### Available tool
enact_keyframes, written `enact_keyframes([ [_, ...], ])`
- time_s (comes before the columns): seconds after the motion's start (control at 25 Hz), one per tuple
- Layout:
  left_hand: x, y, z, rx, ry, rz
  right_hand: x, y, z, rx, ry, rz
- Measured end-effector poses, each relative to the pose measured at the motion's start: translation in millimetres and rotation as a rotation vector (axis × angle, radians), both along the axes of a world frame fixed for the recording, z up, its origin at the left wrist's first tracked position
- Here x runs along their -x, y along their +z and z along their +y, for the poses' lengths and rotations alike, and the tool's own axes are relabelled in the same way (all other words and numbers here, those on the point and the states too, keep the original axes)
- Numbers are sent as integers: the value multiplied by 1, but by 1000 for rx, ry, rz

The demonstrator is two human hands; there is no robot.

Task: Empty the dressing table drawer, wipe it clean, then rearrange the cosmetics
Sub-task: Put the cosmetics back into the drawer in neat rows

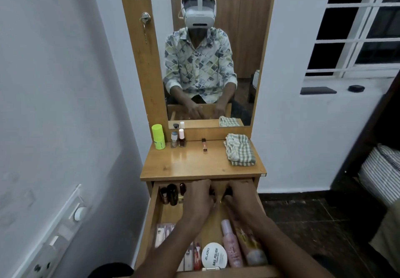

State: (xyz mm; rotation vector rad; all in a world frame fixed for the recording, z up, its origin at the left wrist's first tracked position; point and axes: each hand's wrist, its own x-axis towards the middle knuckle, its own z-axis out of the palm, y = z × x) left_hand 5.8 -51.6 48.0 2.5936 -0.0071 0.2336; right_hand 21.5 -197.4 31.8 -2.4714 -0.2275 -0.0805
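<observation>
Drawer (238, 274) is pulled fully out at 6 o'clock, below the dressing table top (194, 163). It is still loaded.

Both hands are in the far end of the drawer, side by side and near each other. The left hand (199, 197) has its fingers bent down over small dark items at the back wall. The right hand (240, 197) is the same, with its fingertips at another dark item. Can't tell whether either one actually grips anything, since the fingertips are hidden.

Drawer contents, clock read on the drawer:
- 11 o'clock: a cluster of dark bottles (172, 193), upright and packed together, just left of the left hand.
- 8 o'clock: flat packets (164, 232) against the left wall.
- 6 o'clock: round white compact (214, 255), lid printed "ZUDIO NAIL POLISH", with slim boxes (190, 256) just to its left.
- 5 o'clock: pink spray bottle (231, 245) lying down, and beside it a pink-yellow bottle (249, 247) partly under the right forearm.

Table top, clock read on the top:
- 11 o'clock: lime-green container (158, 137), then two nail polish bottles (178, 139) next to it, all upright.
- 12 o'clock: lip gloss tube (203, 145), lying flat on its own.
- 2 o'clock: checked cloth (239, 150), folded, well apart from both hands.

Mirror (210, 50) stands behind the top.
</observation>
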Motion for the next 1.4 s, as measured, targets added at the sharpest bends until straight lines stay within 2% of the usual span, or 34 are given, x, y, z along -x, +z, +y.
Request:
enact_keyframes([
  [0.2,-15,-18,-14,-22,-21,-87,-12,-9,7,-122,-119,48],
  [0.32,-16,-22,-16,-61,-24,-114,-15,-16,8,-267,-161,100],
  [0.4,-10,-22,-15,-47,45,-99,-15,-20,7,-256,-180,117],
  [0.48,-3,-29,-13,64,116,8,-14,-20,4,-180,-186,122],
  [0.6,-4,-44,-15,431,180,357,-14,-25,-1,-114,-201,99],
  [0.68,-11,-46,-22,836,352,500,-14,-28,-1,-132,-188,115],
  [0.76,-16,-43,-32,1289,464,553,-14,-29,2,-129,-161,122],
  [0.84,-22,-46,-38,1466,520,529,-16,-28,6,-121,-147,117],
  [0.96,-27,-53,-40,1435,569,482,-21,-32,7,-88,-144,107],
  [1.12,-27,-58,-37,1368,563,513,-20,-38,4,-36,-163,77],
  [1.28,-26,-61,-33,1290,544,514,-20,-41,1,-87,-133,138],
  [1.4,-27,-61,-27,1110,463,495,-18,-27,-2,-50,-159,139],
])
